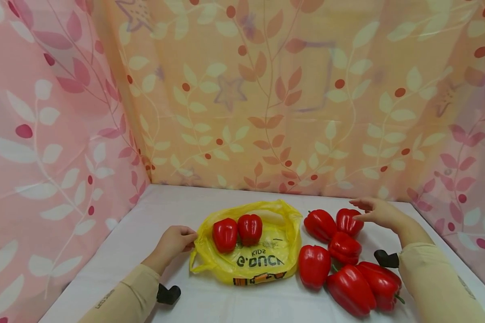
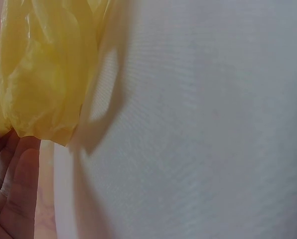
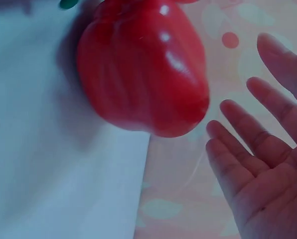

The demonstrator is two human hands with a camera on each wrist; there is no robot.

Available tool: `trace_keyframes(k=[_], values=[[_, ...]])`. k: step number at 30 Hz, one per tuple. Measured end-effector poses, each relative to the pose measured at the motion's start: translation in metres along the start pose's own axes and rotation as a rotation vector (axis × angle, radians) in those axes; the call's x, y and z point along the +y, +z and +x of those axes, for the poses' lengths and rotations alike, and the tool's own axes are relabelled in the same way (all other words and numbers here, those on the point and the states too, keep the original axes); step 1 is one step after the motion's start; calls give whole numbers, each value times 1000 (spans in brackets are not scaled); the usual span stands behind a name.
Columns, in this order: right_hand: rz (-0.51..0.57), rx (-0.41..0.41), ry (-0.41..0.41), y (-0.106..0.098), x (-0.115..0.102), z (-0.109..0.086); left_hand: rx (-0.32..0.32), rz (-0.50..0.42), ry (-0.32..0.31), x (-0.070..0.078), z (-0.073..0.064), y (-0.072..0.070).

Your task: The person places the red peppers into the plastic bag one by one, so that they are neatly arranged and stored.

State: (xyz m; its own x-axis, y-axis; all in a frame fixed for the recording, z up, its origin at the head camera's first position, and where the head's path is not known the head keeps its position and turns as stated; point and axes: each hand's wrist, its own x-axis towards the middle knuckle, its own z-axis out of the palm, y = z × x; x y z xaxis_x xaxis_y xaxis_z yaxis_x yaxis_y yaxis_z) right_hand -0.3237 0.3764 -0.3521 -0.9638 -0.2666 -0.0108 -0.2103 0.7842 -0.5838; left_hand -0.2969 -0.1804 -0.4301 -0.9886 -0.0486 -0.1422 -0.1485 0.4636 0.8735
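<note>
A yellow plastic bag (image 1: pixel 279 253) with dark lettering lies with its mouth spread wide. Two red bell peppers, one on the left (image 1: pixel 225 235) and one beside it (image 1: pixel 249 229), rest inside. My left hand (image 1: pixel 173 242) pinches the bag's left edge; in the left wrist view, fingers (image 2: pixel 21 174) meet the yellow plastic (image 2: pixel 44 84). Over at the back right, my right hand (image 1: pixel 381 215) is held with fingers spread beside a red bell pepper (image 1: pixel 347 223). The right wrist view shows the open palm (image 3: pixel 268 174) apart from a glossy pepper (image 3: pixel 146 69).
More red bell peppers cluster right of the bag: one at the back (image 1: pixel 320 225), one in the middle (image 1: pixel 345 248), one against the bag (image 1: pixel 314 267) and two in front (image 1: pixel 351 290). Patterned curtains (image 1: pixel 266 112) enclose the white tabletop (image 1: pixel 226 305).
</note>
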Motion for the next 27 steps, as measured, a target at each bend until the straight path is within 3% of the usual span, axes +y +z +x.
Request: trace_keyframes(k=[5, 20, 27], values=[[4, -40, 50, 3, 6, -3, -4, 3, -5, 1, -1, 1], [-2, -81, 80, 7, 18, -4, -1, 5, -15, 1, 0, 2], [87, -150, 131, 9, 23, -4, -5, 17, -18, 2, -1, 2]])
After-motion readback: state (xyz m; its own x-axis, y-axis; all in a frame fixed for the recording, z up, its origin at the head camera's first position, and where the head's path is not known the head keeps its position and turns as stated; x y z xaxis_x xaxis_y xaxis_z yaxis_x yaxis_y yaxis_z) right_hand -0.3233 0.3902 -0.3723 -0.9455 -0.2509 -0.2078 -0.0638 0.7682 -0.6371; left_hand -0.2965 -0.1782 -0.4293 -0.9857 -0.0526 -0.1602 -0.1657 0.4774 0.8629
